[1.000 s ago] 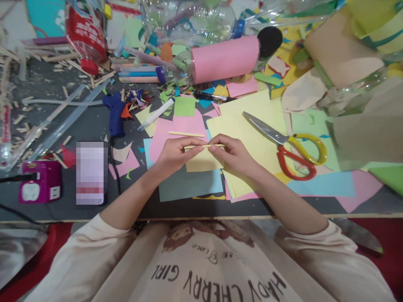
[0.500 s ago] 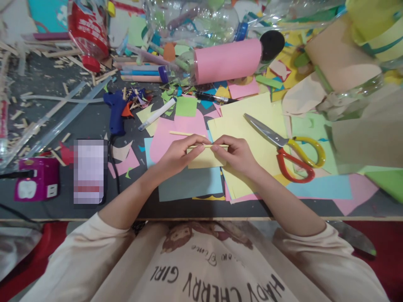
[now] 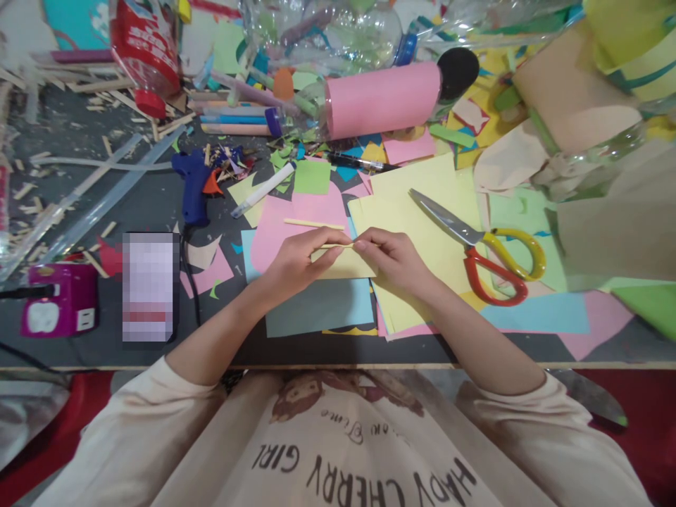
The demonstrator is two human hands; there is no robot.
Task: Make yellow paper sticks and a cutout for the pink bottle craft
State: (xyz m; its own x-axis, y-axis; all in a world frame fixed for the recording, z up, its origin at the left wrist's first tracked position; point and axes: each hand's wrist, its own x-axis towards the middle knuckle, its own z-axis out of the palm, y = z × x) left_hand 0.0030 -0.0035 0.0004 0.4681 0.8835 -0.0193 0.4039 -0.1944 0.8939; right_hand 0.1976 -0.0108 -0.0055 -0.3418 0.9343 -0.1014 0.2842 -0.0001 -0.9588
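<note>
A small piece of yellow paper (image 3: pixel 348 267) lies over a blue sheet (image 3: pixel 317 310), its far edge narrow and seemingly rolled. My left hand (image 3: pixel 303 257) pinches that edge between thumb and fingers. From the other side, my right hand (image 3: pixel 391 257) grips the same edge, with the two sets of fingertips almost touching. My fingers cover much of the edge, so how tightly it is rolled cannot be seen. Just beyond my left fingers rests a thin yellow paper stick (image 3: pixel 314 224) on pink paper (image 3: pixel 269 243).
Scissors (image 3: pixel 475 243) with red and yellow handles lie on yellow sheets (image 3: pixel 422 204) at the right. A blue glue gun (image 3: pixel 193 186), a phone (image 3: pixel 148 287) and a purple box (image 3: pixel 60 299) are at the left. Behind are a pink-wrapped bottle (image 3: pixel 383 102), pens and paper scraps.
My right fingers have shifted slightly on the paper's edge, and the end that stuck out past them is now hidden. My left hand has barely moved.
</note>
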